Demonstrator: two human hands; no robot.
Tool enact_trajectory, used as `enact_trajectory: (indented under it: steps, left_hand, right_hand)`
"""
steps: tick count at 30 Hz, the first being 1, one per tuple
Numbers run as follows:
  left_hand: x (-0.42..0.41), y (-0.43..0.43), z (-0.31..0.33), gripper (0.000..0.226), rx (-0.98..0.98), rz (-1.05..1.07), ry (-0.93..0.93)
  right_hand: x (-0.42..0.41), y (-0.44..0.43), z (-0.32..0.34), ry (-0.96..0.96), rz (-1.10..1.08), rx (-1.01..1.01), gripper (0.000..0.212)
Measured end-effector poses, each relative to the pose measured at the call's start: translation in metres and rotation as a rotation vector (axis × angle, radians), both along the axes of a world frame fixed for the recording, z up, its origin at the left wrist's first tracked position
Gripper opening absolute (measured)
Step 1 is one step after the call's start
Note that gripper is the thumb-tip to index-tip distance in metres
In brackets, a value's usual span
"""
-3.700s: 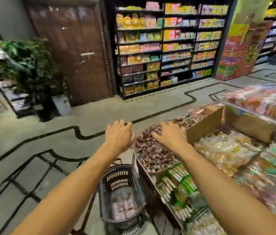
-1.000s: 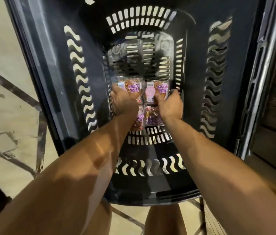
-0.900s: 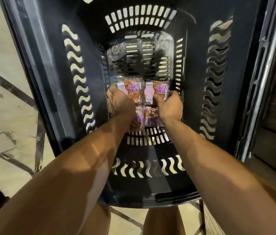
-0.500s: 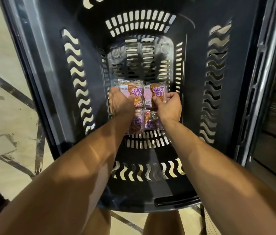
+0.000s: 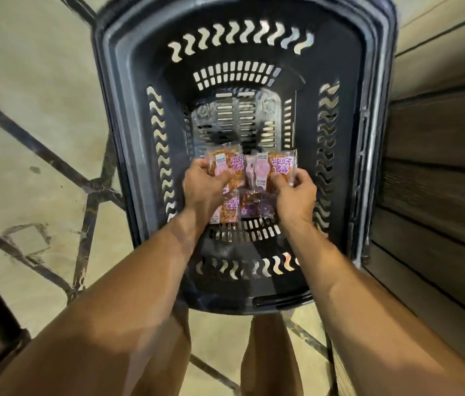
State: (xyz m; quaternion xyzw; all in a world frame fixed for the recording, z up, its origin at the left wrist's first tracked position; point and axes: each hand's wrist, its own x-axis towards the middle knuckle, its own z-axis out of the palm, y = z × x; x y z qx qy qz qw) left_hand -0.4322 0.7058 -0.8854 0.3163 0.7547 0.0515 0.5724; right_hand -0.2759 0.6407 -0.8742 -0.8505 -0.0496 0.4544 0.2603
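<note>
Frame centre: left hand (image 5: 205, 190) pinches snack packet (image 5: 224, 164), right hand (image 5: 295, 195) pinches second packet (image 5: 278, 167), above dark shopping basket (image 5: 128, 115). Risk: slippery wrappers slip from light pinch, landing askew on lower packets (image 5: 242, 208).

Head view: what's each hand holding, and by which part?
Left hand pinches a snack packet by its near edge; right hand pinches a second packet by its near edge.

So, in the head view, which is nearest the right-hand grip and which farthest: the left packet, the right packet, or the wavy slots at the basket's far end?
1. Right packet: pinched in the right-hand grip itself.
2. Left packet: just to its left, held by the left hand.
3. Wavy slots: high on the far wall of the basket, well beyond both.
</note>
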Motion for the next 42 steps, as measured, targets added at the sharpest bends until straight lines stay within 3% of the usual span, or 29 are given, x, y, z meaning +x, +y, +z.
enact_trajectory:
  steps: [3, 9, 12, 15, 21, 27, 30, 33, 39, 42]
  left_hand:
    - [-0.01, 0.008, 0.055, 0.075, -0.011, 0.028, -0.055]
    - [-0.035, 0.027, 0.226, 0.03, 0.03, 0.008, -0.095]
    - [-0.047, 0.041, 0.324, 0.021, 0.059, 0.036, -0.107]
    - [-0.057, 0.043, 0.409, 0.042, 0.094, 0.038, -0.175]
    - [-0.064, 0.033, 0.565, 0.039, 0.198, 0.002, -0.319]
    - [-0.051, 0.061, 0.697, 0.045, 0.29, -0.192, -0.463]
    - [-0.045, 0.077, 0.733, 0.05, 0.268, -0.281, -0.535]
    - [-0.032, 0.094, 0.769, 0.06, 0.248, -0.39, -0.613]
    - [0.012, 0.086, 0.823, 0.025, 0.174, -0.627, -0.717]
    - [0.039, 0.061, 0.835, 0.053, 0.121, -0.782, -0.741]
  right_hand:
    - [0.003, 0.003, 0.053, 0.031, -0.048, 0.059, 0.01]
    - [-0.001, 0.02, 0.226, 0.067, -0.155, 0.191, 0.011]
    - [-0.007, 0.028, 0.319, 0.134, -0.128, 0.243, 0.008]
    - [-0.009, 0.028, 0.398, 0.205, -0.088, 0.319, 0.02]
    - [0.0, 0.027, 0.534, 0.294, -0.043, 0.424, 0.04]
    - [0.024, 0.025, 0.679, 0.306, -0.132, 0.568, 0.034]
    - [0.031, 0.02, 0.715, 0.36, -0.2, 0.616, 0.049]
    - [0.033, 0.004, 0.757, 0.354, -0.33, 0.712, 0.028]
    - [0.029, -0.054, 0.8, 0.246, -0.572, 0.836, 0.023]
    - [0.021, -0.1, 0.814, 0.15, -0.681, 0.846, 0.017]
